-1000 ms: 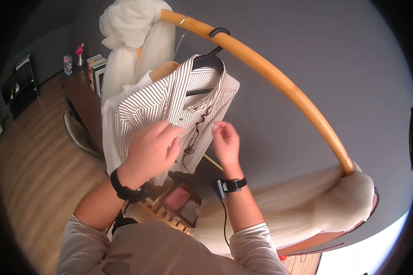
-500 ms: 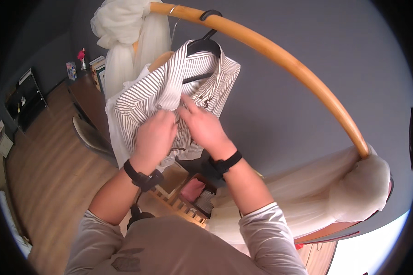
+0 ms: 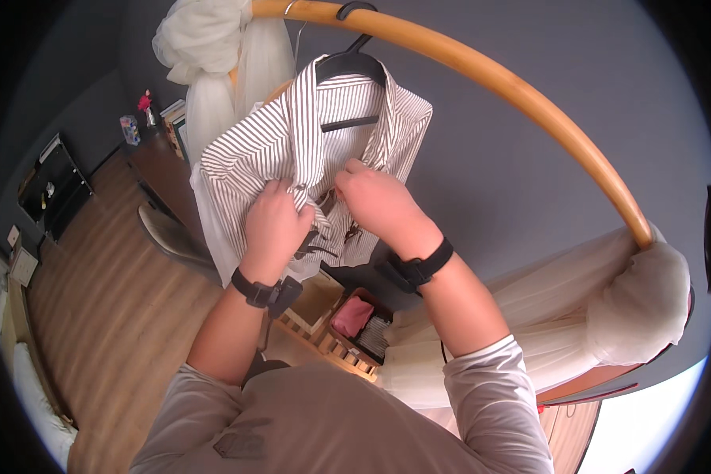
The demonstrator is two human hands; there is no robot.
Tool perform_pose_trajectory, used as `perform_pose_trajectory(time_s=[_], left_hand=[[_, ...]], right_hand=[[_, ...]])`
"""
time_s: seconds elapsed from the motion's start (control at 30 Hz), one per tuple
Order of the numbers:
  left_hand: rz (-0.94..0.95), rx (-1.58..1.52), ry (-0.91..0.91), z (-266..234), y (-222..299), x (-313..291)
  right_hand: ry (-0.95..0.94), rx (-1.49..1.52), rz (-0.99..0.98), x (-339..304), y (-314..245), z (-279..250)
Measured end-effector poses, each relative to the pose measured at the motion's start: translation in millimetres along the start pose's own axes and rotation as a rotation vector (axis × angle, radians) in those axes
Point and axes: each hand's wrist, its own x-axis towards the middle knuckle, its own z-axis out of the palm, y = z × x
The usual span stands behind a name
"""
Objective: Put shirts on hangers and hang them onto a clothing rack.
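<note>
A brown-and-white striped shirt [image 3: 249, 150] hangs on a black hanger [image 3: 351, 69], its front parted below the collar. My left hand [image 3: 275, 221] is closed on the shirt's left-side front edge, just under the collar, near a dark button. With bent fingers, my right hand [image 3: 379, 201] grips the opposite front edge. The two hands are a short way apart, with the shirt's inside showing between them. Dark strap-like pieces hang at the shirt front below my hands. The fingertips of both hands are partly hidden by cloth.
A curved wooden rail [image 3: 482, 75] carries the hanger and is draped with sheer white fabric [image 3: 205, 47] at both ends. Behind the shirt is a grey wall. Lower down are a slatted wooden rack [image 3: 347, 359] and a box with a pink item [image 3: 352, 316]. A chair [image 3: 170, 233] and desk stand left.
My hands have moved apart from close together at the shirt's middle, each drawing a front edge aside. The collar is straighter and the neck opening wider. The view has shifted slightly.
</note>
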Motion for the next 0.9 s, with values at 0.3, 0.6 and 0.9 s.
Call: perform_pose_trajectory(time_s=[0.3, 0.6, 0.9], left_hand=[[-0.133, -0.741, -0.460, -36.4, 12.7, -4.1], [-0.054, -0.535, -0.674, -23.3, 18.0, -14.5], [0.032, -0.559, -0.285, 0.3, 18.7, -16.5]], right_hand=[[-0.108, 0.451, -0.016, -6.9, -2.5, -41.1], [-0.171, 0.771, 0.141, -19.7, 3.8, -45.5], [-0.137, 0.685, 0.127, -19.7, -1.6, -49.8]])
